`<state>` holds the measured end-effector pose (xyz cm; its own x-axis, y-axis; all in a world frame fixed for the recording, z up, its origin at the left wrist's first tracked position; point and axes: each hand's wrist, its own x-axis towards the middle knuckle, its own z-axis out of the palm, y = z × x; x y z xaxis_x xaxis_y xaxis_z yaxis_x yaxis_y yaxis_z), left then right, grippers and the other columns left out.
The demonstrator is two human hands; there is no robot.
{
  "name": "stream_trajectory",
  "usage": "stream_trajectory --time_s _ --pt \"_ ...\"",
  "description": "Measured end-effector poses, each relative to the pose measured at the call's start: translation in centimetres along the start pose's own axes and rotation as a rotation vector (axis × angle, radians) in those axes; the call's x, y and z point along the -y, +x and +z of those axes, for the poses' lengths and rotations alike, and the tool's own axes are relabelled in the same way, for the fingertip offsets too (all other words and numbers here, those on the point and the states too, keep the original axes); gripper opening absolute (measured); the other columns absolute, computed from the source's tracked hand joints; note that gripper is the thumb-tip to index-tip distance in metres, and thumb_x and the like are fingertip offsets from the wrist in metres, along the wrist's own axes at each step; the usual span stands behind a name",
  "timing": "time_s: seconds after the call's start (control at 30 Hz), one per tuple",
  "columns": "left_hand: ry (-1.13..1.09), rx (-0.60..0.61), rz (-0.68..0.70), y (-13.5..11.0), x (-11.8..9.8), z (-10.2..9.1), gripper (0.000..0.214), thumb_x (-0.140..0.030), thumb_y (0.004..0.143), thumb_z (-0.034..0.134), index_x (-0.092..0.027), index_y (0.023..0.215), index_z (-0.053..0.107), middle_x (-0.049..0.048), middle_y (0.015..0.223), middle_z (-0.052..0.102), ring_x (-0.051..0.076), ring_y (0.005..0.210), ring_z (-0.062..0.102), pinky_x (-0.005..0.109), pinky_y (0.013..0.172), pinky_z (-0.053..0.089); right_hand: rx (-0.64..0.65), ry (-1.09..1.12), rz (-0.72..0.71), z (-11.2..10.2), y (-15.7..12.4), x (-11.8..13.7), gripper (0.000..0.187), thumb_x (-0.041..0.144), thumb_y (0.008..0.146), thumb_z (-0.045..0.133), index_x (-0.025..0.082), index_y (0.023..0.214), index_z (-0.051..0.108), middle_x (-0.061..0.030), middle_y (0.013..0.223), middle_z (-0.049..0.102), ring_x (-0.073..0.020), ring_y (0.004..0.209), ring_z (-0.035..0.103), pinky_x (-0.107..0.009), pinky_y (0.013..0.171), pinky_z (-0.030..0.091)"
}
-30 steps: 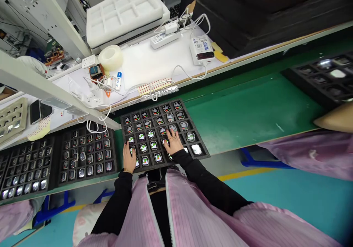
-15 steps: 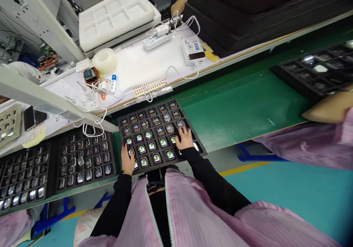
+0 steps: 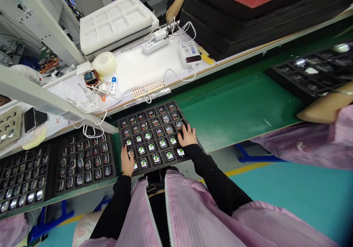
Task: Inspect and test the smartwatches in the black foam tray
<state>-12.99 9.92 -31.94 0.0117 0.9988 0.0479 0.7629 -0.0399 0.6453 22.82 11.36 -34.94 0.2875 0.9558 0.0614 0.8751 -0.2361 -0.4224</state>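
In front of me lies a black foam tray [image 3: 173,165] holding rows of square smartwatches with lit screens. The far rows show dark watch faces, while several nearer ones, such as this smartwatch [image 3: 151,146], display white with green blocks. One smartwatch [image 3: 148,136] sits turned askew in its slot. My left hand [image 3: 127,161] rests flat along the tray's left edge, fingers stretched out and partly covering watches there. Toward the right side, my right hand [image 3: 187,136] lies over the watches with its fingers apart; what is under the palm is hidden.
More watch trays stand at left, the closer being a black tray [image 3: 61,140]. A co-worker's arm [image 3: 325,109] reaches by another tray [image 3: 278,78] at right. Behind are a shelf with a tape roll [image 3: 104,63], a white device [image 3: 190,53], cables and a metal post [image 3: 55,99].
My right hand has shifted slightly right across the watches, uncovering a lit watch in the near row. My left hand stays at the tray's left edge. The view has shifted a little.
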Motion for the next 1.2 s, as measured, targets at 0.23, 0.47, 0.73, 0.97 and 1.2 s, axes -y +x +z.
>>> stream_trajectory --time_s 0.23,0.47,0.73,0.97,1.2 --pt "-0.027 -0.019 -0.013 0.3 0.2 0.0 0.051 -0.033 0.096 0.035 -0.014 0.143 0.034 0.0158 0.147 0.038 0.028 0.141 0.026 0.051 0.116 0.023 -0.085 0.14 0.191 0.4 0.7 -2.9 0.055 0.021 0.087 0.031 -0.001 0.136 0.046 -0.0214 0.116 0.062 -0.034 0.106 0.058 -0.049 0.092 0.046" --pt "-0.042 -0.058 -0.039 0.2 -0.4 -0.2 0.052 -0.034 0.096 0.036 -0.012 0.143 0.031 0.0186 0.136 0.047 0.029 0.133 0.037 0.05 0.112 0.03 -0.069 0.163 0.188 0.4 0.9 -3.9 0.059 0.018 0.084 0.033 -0.002 0.138 0.042 -0.0189 0.116 0.064 -0.0316 0.094 0.062 -0.044 0.089 0.05" --pt "-0.073 -0.116 -0.07 0.0 -0.9 -0.2 0.046 -0.032 0.096 0.038 -0.013 0.137 0.035 0.0177 0.125 0.052 0.028 0.123 0.047 0.048 0.106 0.036 -0.056 0.157 0.161 0.3 -1.1 -4.1 0.063 0.025 0.087 0.033 -0.003 0.144 0.031 -0.0224 0.123 0.058 -0.0354 0.1 0.059 -0.05 0.09 0.047" --pt "-0.066 -0.158 -0.079 -0.4 -1.0 0.1 0.042 -0.031 0.095 0.038 -0.014 0.134 0.037 0.0173 0.123 0.054 0.028 0.121 0.048 0.048 0.105 0.037 -0.057 0.15 0.07 -1.1 -2.8 -2.5 0.068 0.027 0.089 0.035 -0.005 0.147 0.018 -0.0243 0.128 0.054 -0.0359 0.115 0.051 -0.051 0.096 0.045" --pt "-0.043 -0.152 -0.042 -0.5 -1.1 0.4 0.043 -0.031 0.095 0.038 -0.011 0.133 0.038 0.0201 0.131 0.048 0.029 0.131 0.039 0.05 0.11 0.031 0.154 0.196 -0.304 0.2 -4.0 4.7 0.06 0.022 0.094 0.026 0.0 0.148 0.019 -0.0204 0.14 0.044 -0.0282 0.135 0.034 -0.053 0.111 0.03"
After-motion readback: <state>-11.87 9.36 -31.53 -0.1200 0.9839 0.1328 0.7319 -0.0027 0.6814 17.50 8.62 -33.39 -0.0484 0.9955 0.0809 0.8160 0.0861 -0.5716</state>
